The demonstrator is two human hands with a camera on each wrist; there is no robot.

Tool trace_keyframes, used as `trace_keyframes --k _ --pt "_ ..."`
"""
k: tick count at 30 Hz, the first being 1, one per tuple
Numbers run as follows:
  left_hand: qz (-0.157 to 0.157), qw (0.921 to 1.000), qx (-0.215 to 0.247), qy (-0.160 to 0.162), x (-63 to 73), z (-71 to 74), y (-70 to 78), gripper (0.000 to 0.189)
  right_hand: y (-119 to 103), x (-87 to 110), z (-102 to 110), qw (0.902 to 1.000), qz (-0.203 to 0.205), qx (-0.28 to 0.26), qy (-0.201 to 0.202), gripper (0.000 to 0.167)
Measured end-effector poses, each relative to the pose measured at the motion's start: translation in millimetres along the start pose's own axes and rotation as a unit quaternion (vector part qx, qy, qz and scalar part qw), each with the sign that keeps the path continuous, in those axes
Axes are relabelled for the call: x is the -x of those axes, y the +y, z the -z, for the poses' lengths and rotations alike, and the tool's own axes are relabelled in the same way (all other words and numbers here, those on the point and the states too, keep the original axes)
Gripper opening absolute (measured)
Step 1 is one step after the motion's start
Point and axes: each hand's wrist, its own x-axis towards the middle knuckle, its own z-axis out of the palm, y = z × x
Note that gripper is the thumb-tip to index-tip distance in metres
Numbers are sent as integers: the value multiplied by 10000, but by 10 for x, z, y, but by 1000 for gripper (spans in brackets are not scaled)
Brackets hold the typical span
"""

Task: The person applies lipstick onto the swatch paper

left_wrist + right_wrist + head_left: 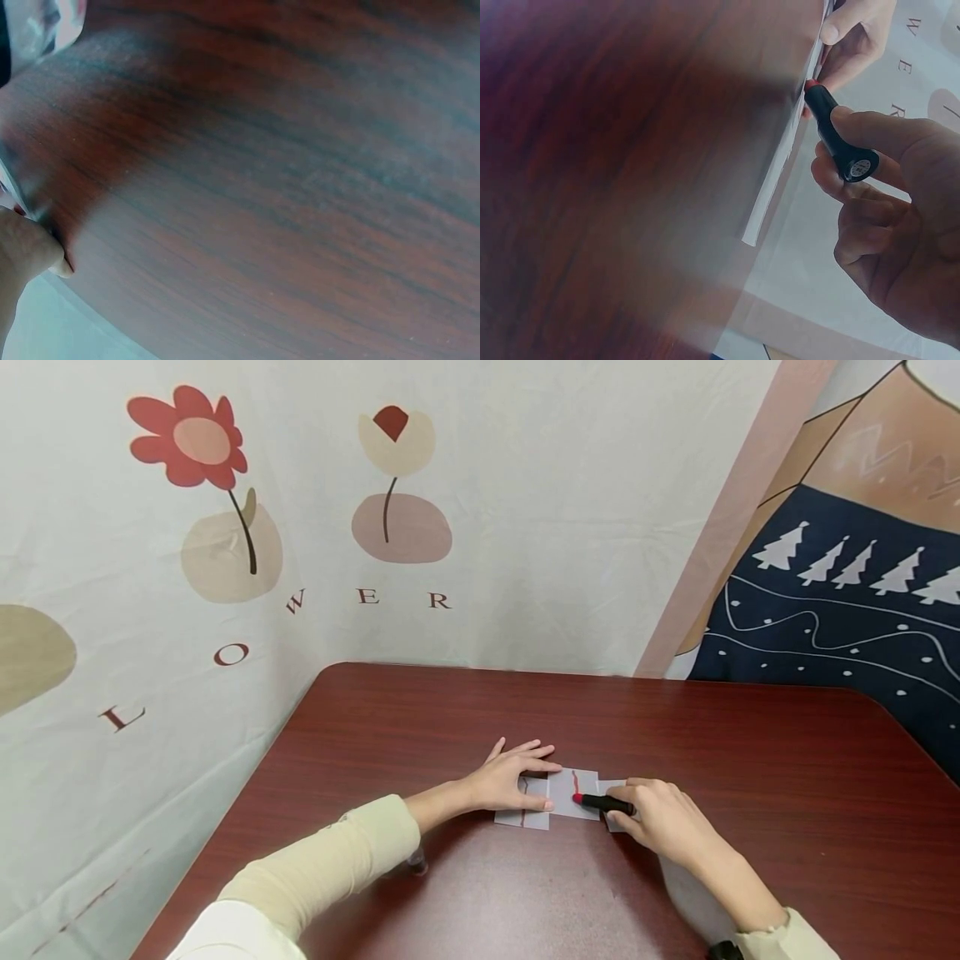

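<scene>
A black lipstick (609, 804) with a red tip is pinched between the thumb and fingers of my right hand (663, 818); its round labelled base shows in the right wrist view. The tip touches or hovers just over the middle white paper square (562, 802), beside a wavy red streak. My left hand (506, 781) lies with spread fingers over the left paper square (534, 820), which bears a darker brownish streak, and its thumb and index finger reach the middle square's edge. A third paper square (615, 823) is partly hidden under my right hand.
The squares lie on a reddish-brown wooden table (420, 718). A small clear-and-dark object (417, 861) stands by my left forearm, mostly hidden. Behind the table hangs a pale cloth (540, 527) printed with flowers and letters.
</scene>
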Motion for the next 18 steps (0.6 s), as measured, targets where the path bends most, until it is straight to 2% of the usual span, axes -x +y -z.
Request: trace_keyframes --k 18 --pt "9 10000 -70 25 19 10 33 56 -26 11 5 10000 53 30 -59 23"
